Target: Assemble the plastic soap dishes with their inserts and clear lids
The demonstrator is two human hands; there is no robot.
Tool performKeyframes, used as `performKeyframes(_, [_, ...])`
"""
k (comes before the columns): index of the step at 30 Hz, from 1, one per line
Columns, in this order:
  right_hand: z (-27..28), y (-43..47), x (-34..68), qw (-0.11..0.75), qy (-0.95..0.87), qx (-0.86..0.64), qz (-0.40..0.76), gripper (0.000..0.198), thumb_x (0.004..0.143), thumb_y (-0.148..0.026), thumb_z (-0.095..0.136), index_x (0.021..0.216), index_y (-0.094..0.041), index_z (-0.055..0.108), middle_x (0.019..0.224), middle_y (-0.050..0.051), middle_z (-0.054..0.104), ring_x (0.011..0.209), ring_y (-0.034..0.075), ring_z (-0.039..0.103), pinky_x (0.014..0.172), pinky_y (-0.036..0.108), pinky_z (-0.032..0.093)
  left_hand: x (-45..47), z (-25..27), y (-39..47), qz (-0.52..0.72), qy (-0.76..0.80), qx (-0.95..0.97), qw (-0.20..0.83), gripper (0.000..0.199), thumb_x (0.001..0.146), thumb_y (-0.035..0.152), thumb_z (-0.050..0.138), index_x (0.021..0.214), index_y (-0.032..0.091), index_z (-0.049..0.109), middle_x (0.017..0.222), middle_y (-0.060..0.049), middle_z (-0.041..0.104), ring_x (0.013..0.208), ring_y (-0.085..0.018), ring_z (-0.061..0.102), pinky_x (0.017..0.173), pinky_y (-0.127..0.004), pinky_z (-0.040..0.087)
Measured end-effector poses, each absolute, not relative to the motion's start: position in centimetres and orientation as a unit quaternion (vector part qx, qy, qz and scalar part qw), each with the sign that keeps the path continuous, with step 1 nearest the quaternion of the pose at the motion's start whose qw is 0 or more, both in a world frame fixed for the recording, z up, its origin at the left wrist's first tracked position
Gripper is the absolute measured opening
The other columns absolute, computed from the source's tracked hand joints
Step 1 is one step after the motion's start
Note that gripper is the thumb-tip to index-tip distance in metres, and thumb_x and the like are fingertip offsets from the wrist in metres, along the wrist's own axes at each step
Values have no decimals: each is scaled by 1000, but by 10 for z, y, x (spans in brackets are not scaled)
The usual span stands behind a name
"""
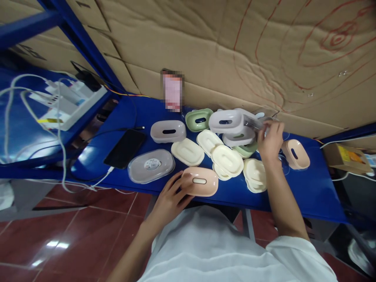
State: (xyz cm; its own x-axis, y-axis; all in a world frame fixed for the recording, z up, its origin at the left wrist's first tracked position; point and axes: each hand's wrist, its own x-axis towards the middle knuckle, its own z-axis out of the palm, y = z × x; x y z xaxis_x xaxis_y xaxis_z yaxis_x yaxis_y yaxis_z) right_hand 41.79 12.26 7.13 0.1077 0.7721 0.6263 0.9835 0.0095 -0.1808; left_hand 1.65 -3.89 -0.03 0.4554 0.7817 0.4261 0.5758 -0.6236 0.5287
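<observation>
My left hand point(172, 197) grips the left end of a peach oval soap dish point(207, 184) with a slot in its middle, at the table's front edge. My right hand point(272, 141) has its fingers bent round a clear plastic lid point(266, 120) at the back right; the fingers partly hide it. Lilac-grey soap dishes point(225, 120) are stacked just left of that hand. Cream oval inserts point(227, 159) lie between my hands, with more cream inserts point(255, 176) below my right wrist. Another peach soap dish point(298, 154) stands right of my right hand.
A green dish point(198, 120) and a lilac-grey dish point(167, 132) stand behind a lidded, labelled soap box point(151, 166). A black phone point(126, 148) with a cable lies at left. A cardboard wall point(205, 58) backs the blue table point(229, 199). A power strip point(76, 103) sits far left.
</observation>
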Motion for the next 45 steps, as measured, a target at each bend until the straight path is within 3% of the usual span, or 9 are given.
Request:
performKeyframes(6, [78, 55, 419, 404, -653, -589, -251, 21, 100, -23, 53, 116, -15, 64, 107, 17, 64, 108, 35, 63, 97, 59, 52, 17, 2, -37, 332, 424, 816, 212, 44, 99, 25, 74, 142, 29, 62, 165, -14, 43, 153, -35, 49, 120, -55, 53])
performKeyframes(12, [39, -31, 342, 343, -819, -440, -135, 31, 100, -16, 64, 121, -36, 75, 79, -2, 66, 100, 23, 74, 107, 49, 56, 16, 0, -33, 323, 472, 754, 324, 80, 94, 35, 82, 161, 32, 39, 164, -15, 48, 153, -34, 50, 124, -56, 48])
performKeyframes(16, [23, -39, 306, 267, -900, -343, -34, 44, 100, -12, 69, 137, -35, 70, 118, 2, 77, 138, 25, 64, 130, 59, 35, 14, -2, -33, 318, 486, 735, 349, 95, 90, 42, 85, 167, 33, 30, 166, -14, 48, 154, -35, 49, 126, -56, 45])
performKeyframes(19, [23, -27, 299, 226, -929, -291, 26, 45, 103, -29, 71, 148, -29, 63, 141, 8, 72, 153, 27, 50, 132, 57, 34, 13, -3, -35, 299, 488, 735, 364, 97, 90, 43, 85, 168, 35, 29, 168, -13, 47, 155, -34, 48, 126, -55, 45])
performKeyframes(22, [27, -20, 297, 191, -948, -250, 52, 49, 106, -39, 67, 152, -24, 60, 151, 9, 67, 158, 25, 44, 137, 55, 24, 11, -2, -34, 291, 483, 737, 372, 102, 89, 40, 87, 170, 36, 26, 170, -13, 44, 156, -34, 47, 126, -54, 45])
performKeyframes(25, [30, -19, 296, 179, -961, -203, 51, 46, 108, -23, 60, 154, -20, 58, 151, 7, 67, 160, 22, 40, 139, 57, 12, 10, 0, -32, 299, 449, 755, 373, 101, 92, 36, 85, 171, 38, 22, 172, -12, 41, 158, -33, 44, 126, -55, 46])
performKeyframes(37, [15, -11, 304, 147, -985, -93, 8, 50, 102, -14, 54, 151, -21, 62, 161, 6, 59, 168, 25, 21, 138, 63, 13, 1, -1, -33, 316, 421, 796, 300, 80, 89, 35, 86, 160, 42, 49, 165, -9, 50, 148, -32, 55, 119, -54, 54])
performKeyframes(41, [26, -16, 292, 135, -977, -165, 16, 52, 107, -39, 60, 155, -21, 58, 160, 7, 59, 168, 30, 19, 137, 68, 8, 1, 2, -34, 303, 426, 777, 350, 75, 89, 40, 86, 157, 41, 54, 165, -10, 50, 149, -32, 54, 120, -54, 53])
performKeyframes(45, [39, -18, 281, 110, -969, -223, -7, 64, 102, -50, 69, 160, -25, 53, 165, 8, 54, 166, 38, 21, 133, 66, 23, 2, 3, -34, 289, 430, 762, 389, 80, 86, 39, 90, 157, 39, 53, 163, -11, 50, 149, -32, 54, 122, -54, 51])
